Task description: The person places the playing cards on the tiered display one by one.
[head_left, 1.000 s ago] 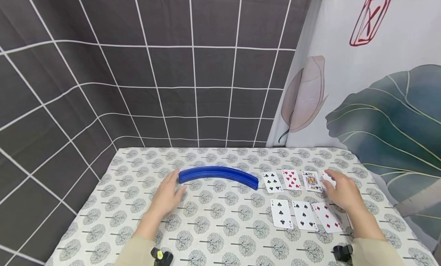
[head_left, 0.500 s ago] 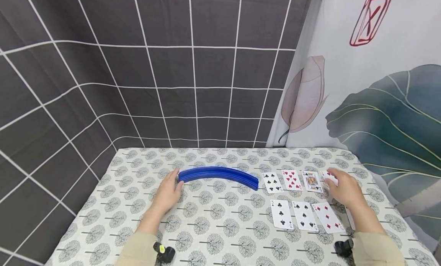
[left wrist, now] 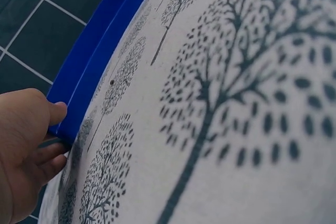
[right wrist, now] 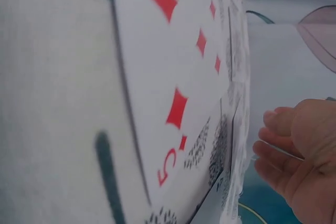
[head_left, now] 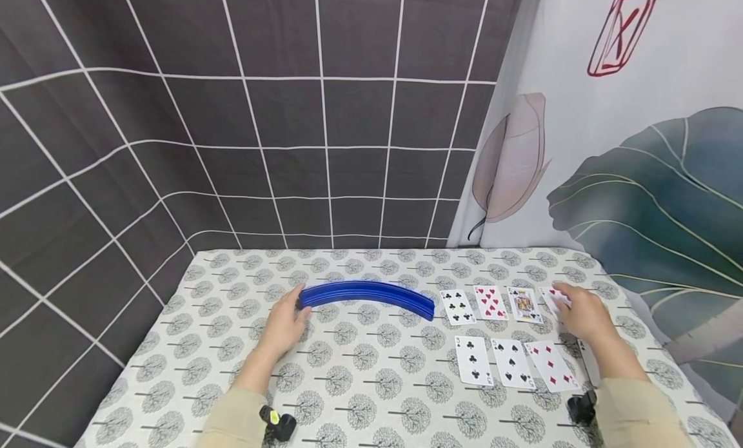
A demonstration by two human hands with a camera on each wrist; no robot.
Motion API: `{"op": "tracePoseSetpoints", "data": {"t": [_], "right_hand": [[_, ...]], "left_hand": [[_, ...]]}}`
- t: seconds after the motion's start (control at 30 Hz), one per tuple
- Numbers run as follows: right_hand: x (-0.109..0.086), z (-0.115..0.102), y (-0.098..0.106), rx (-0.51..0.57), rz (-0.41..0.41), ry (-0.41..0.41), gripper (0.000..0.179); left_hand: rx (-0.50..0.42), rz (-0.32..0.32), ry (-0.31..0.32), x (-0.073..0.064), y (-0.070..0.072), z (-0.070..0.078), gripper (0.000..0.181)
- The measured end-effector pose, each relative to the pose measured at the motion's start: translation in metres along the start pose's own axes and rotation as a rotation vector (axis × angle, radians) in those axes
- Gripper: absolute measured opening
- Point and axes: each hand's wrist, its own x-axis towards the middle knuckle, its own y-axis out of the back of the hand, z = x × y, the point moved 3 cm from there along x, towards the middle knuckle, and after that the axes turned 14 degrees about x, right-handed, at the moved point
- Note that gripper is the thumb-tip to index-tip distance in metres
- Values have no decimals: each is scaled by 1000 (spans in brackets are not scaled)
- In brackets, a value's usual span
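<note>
A blue curved card holder (head_left: 367,292) lies on the cloth in the head view. Its left end is pinched by my left hand (head_left: 286,325); the left wrist view shows the thumb on the holder's blue face (left wrist: 94,56). Over at the right, my right hand (head_left: 589,316) is at the last playing card (head_left: 551,296) of the back row, covering part of it. Its fingers (right wrist: 278,153) are loosely bent in the right wrist view, with nothing seen between them. Whether they touch that card is unclear. The five of diamonds (head_left: 551,365) lies face up before this hand.
Back-row cards include a club card (head_left: 458,306), a heart card (head_left: 490,303) and a king (head_left: 525,305). In front lie the three of clubs (head_left: 473,361) and a spade card (head_left: 513,364). Another card (head_left: 589,363) is partly under the right forearm. A dark grid curtain (head_left: 348,113) hangs behind.
My right hand has shifted slightly right, uncovering more of the last back-row card. The left hand stays at the holder's end, its thumb now closer in. The cards look unmoved.
</note>
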Motion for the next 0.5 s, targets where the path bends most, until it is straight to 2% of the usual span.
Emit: {"op": "tracePoseSetpoints", "data": {"t": [0.1,0.33,0.5], "right_hand": [[2,3,0,-12,-23,-24,39],[8,10,1,-34,-86,-15,37],[11,13,1,-35,-123,-48,35]], "left_hand": [[-1,-5,1,0,2,1,61],[-10,-23,13,1,2,1,61],[-11,-25,12,2,2,0,61]]}}
